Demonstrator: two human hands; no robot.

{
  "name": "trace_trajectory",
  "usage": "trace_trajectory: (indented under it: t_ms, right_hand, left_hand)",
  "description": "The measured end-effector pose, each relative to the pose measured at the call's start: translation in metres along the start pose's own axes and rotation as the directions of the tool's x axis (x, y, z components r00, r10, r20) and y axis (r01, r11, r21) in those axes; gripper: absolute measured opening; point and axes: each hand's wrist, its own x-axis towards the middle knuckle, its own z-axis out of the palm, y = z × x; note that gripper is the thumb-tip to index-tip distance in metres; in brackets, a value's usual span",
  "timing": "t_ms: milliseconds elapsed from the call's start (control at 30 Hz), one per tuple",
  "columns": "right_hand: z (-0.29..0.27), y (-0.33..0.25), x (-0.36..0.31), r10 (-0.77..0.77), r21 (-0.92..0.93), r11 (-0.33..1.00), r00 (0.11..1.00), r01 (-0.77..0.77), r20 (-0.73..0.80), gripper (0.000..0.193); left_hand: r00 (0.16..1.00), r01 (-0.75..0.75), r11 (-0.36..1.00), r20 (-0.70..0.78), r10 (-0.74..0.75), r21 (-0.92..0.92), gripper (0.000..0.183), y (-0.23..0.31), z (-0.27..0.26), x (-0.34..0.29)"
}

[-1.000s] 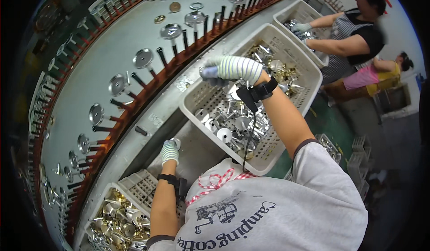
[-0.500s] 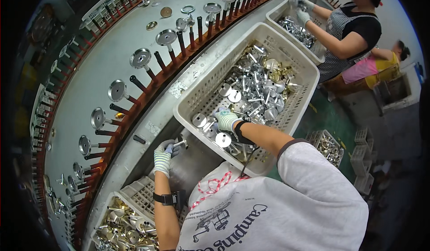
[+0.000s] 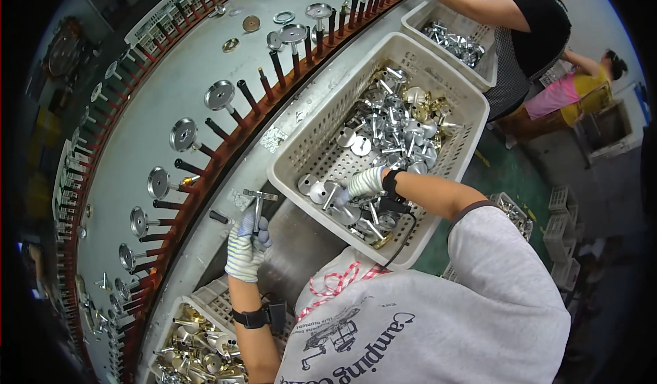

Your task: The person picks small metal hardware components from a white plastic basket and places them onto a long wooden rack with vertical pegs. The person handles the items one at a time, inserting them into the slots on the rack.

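My left hand [image 3: 245, 248], in a striped glove, is closed around the stem of a silver disc-topped metal part [image 3: 259, 202], held upright with its disc on top. Beside the crate's near end, it is over a grey metal surface. My right hand [image 3: 363, 184], also gloved, reaches into a pale perforated plastic crate [image 3: 428, 62]. Its fingers curl at a silver disc-and-stem part [image 3: 332, 194] in the near left corner; the fingertips are partly blurred. More silver and some gold-toned parts [image 3: 390, 124] are heaped loosely around and beyond that hand.
Left of the crate curves a grey-green machine table [image 3: 239, 62], rimmed with upright dark-tipped spindles, several carrying metal discs [image 3: 183, 135]. Another crate of parts [image 3: 198, 343] stands at lower left. A co-worker [image 3: 527, 35] stands at a further crate [image 3: 486, 72]; another person [image 3: 575, 96] is behind.
My left hand has raised and turned its metal part from sideways to upright. My right hand has shifted slightly right within the crate. The co-worker's arm has reached from their crate to the spindles.
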Motion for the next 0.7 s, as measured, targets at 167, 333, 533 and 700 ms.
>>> trace_trajectory:
  t_ms: [167,333,533,700]
  right_hand:
    - [0.007,0.015,0.003,-0.022,-0.433,0.899,0.979,-0.068,-0.201,0.070]
    - [0.026,0.009,0.030,-0.135,-0.709,0.643,0.869,-0.289,-0.477,0.055]
    - [0.022,-0.015,0.018,0.012,-0.662,0.698,0.930,-0.271,-0.368,0.028]
    - [0.012,-0.018,-0.033,0.182,-0.155,0.968,0.976,-0.200,-0.120,0.024]
  left_hand:
    - [0.996,-0.002,0.990,0.085,0.013,-0.138,0.026,0.008,0.012,-0.010]
    - [0.969,-0.122,0.984,0.201,0.146,-0.126,0.038,0.034,0.053,-0.016]
    - [0.780,-0.625,0.759,0.198,0.594,0.182,0.031,0.090,0.082,0.057]
    - [0.589,-0.624,0.412,0.053,0.806,0.664,0.029,0.125,0.091,0.139]
